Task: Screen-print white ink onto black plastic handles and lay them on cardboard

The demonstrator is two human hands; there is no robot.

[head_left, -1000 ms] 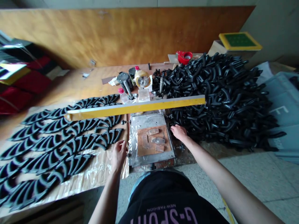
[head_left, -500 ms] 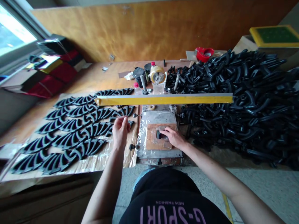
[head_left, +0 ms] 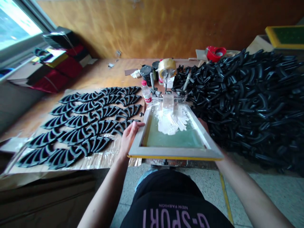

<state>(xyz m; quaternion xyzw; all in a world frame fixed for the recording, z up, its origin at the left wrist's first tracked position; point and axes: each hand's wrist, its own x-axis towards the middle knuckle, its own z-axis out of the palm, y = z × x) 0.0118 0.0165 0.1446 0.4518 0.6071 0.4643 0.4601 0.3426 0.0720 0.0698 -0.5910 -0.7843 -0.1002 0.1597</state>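
Observation:
A silkscreen frame with a pale grey border and a yellow underside edge tilts over the jig in front of me. White ink lies thick on the upper part of its green mesh. A pale, translucent block stands at the ink's far edge. My left hand is closed at the frame's left side, fingertips against the border. At the right side, my right hand is mostly hidden behind the frame, its fingers out of sight. The jig's plate is covered by the frame.
Rows of curved black parts lie on cardboard at the left. A large heap of black parts fills the right. Behind the frame are a small bottle, dark pots, a tape roll and a red tape dispenser.
The raised frame has swung down toward me over the jig. My right hand has left the small black part on the jig and moved to the frame's right side; my left hand now meets its left side.

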